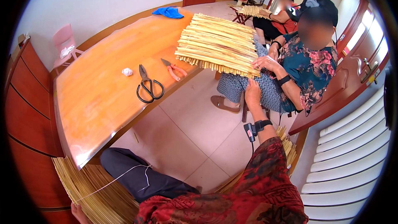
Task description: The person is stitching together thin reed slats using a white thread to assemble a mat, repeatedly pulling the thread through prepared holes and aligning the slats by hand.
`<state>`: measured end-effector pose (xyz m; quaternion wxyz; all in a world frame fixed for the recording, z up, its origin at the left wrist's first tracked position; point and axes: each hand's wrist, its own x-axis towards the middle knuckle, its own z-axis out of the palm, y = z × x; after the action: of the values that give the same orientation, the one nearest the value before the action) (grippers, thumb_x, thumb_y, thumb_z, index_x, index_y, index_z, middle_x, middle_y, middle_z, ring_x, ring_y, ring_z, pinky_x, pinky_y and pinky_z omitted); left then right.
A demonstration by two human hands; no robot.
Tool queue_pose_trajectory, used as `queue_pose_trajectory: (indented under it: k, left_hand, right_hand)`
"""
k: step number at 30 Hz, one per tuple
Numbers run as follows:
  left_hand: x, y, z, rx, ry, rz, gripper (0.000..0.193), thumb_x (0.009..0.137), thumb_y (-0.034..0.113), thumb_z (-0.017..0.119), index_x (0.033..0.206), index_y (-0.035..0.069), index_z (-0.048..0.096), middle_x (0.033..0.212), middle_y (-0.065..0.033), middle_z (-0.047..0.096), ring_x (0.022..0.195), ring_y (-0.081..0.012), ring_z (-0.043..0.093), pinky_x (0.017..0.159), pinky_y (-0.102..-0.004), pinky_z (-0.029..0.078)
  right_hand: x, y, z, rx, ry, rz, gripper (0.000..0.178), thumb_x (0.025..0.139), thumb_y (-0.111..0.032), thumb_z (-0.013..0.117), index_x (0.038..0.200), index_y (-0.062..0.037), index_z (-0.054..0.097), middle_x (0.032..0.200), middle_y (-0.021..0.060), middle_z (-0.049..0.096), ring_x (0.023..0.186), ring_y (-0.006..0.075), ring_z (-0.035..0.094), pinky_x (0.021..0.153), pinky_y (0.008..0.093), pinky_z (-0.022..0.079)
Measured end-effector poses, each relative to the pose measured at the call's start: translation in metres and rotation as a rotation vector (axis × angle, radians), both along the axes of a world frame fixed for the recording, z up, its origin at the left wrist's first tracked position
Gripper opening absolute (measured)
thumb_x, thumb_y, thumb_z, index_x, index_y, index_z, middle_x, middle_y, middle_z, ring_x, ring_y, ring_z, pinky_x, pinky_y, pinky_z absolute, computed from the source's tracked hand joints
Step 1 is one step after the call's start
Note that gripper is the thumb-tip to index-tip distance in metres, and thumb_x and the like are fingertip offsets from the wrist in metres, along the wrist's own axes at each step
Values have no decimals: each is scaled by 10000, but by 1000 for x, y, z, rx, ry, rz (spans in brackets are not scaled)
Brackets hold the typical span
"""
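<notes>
A woven mat of pale yellow reed stalks (219, 43) lies across a co-worker's lap and reaches over the table's edge. My right hand (253, 94) is stretched out to its near corner, fingers closed against the stalk ends beside the co-worker's hand (267, 63). At the lower left, a second reed mat (97, 191) stands curved beside my leg, with a loose white string (110, 184) running from it over my dark trousers. My left hand (79, 213) grips its outer edge; most of that hand is cut off or hidden.
On the orange table (95, 116) lie black-handled scissors (147, 86), red-handled pliers (173, 69), a small pinkish-white ball (127, 72) and a blue cloth (168, 12). A white radiator (348, 153) lines the right wall. Another person (286, 20) sits farther back with reeds.
</notes>
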<state>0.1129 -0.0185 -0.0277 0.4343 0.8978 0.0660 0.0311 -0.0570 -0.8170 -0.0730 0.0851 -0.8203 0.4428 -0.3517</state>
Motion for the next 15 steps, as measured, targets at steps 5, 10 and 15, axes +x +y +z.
queue_pose_trajectory:
  k: [5, 10, 15]
  left_hand:
    - [3, 6, -8, -168, 7, 99, 273, 907, 78, 486, 1102, -98, 561, 1001, -153, 616, 873, -210, 554, 769, -325, 465]
    - [3, 7, -6, -65, 48, 62, 285, 920, 85, 488, 1126, -99, 556, 1019, -165, 614, 889, -232, 560, 788, -334, 469]
    - [3, 7, -8, -36, 45, 36, 301, 913, 70, 485, 1150, -106, 545, 1049, -186, 612, 910, -251, 565, 805, -347, 469]
  right_hand:
    - [12, -8, 6, -98, 109, 15, 315, 837, -9, 456, 1141, 20, 531, 1095, 226, 567, 1040, 377, 535, 901, 432, 436]
    - [25, -24, 10, -97, 185, -25, 364, 826, 9, 445, 1187, 24, 487, 1195, 218, 539, 1135, 367, 485, 965, 456, 385]
    - [24, -63, 3, -89, 352, -144, 202, 886, -95, 443, 1029, -22, 566, 1049, 158, 584, 1075, 330, 505, 886, 457, 410]
